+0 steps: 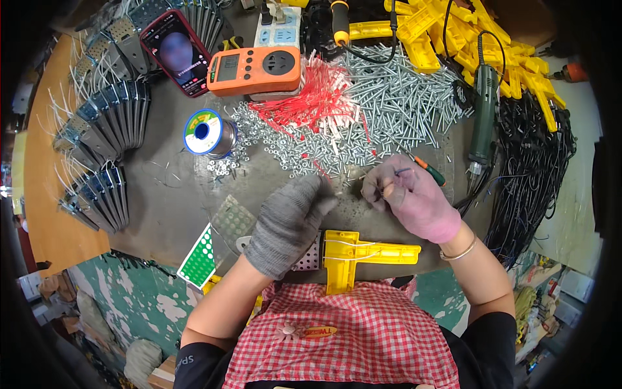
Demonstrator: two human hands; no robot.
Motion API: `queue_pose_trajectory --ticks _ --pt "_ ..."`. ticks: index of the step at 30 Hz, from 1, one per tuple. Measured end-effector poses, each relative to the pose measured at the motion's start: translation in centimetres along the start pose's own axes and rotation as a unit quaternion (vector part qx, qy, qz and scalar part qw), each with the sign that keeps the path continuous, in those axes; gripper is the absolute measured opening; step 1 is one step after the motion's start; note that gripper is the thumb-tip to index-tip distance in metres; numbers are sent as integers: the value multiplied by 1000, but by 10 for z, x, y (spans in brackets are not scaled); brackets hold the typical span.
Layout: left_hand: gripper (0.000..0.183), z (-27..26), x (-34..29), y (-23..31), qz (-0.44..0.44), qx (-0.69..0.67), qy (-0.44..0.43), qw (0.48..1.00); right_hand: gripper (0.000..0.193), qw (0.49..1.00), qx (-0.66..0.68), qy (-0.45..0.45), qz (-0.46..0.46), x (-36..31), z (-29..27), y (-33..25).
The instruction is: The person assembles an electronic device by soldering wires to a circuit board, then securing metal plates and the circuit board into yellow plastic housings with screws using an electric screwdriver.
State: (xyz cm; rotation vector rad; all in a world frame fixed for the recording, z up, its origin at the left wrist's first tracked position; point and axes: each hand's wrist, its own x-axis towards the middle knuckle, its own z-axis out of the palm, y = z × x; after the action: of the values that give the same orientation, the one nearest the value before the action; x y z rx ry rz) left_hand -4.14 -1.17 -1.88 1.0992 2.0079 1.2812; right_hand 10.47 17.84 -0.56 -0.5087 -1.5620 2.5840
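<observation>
My left hand (288, 220), in a grey knit glove, is closed at the near edge of the hardware pile; its fingertips are partly hidden, and a thin red strand (320, 168) shows beside them. My right hand (418, 204), in a pink glove, pinches with curled fingers; a small thin piece shows at the tips, too small to name. Just beyond it lies a screwdriver (433, 172) with a green and orange handle. Below both hands sits a yellow plastic bracket (340, 259) with white wires across it, against a perforated metal plate (308, 258).
Screws (408, 97), nuts (243, 123) and red wires (304, 97) cover the back middle. A solder spool (210, 133), an orange meter (253, 70) and a phone (175, 52) stand left. Metal housings (107, 120) line the left; yellow parts (447, 32), a green power tool (484, 110) and black cables (528, 188) lie right.
</observation>
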Motion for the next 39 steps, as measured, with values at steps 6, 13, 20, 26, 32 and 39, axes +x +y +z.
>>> queue_pose_trajectory --ticks 6,13,20,26,32,39 --pt "21 -1 -5 17 -31 -56 -6 998 10 988 -81 73 107 -6 33 -26" --pt "29 -3 -7 27 194 253 -39 947 20 978 35 75 190 -15 31 -16" --pt "25 -4 -13 23 94 53 34 994 17 961 -247 86 86 -24 39 -21" --pt "22 -8 -16 32 20 0 5 1000 10 927 -374 32 7 -20 35 -27" --pt "22 -5 -20 33 -9 -40 8 999 10 815 -551 70 -167 -26 39 -20" --pt "21 -5 -21 32 25 -28 29 999 9 846 -496 34 -192 -26 46 -22"
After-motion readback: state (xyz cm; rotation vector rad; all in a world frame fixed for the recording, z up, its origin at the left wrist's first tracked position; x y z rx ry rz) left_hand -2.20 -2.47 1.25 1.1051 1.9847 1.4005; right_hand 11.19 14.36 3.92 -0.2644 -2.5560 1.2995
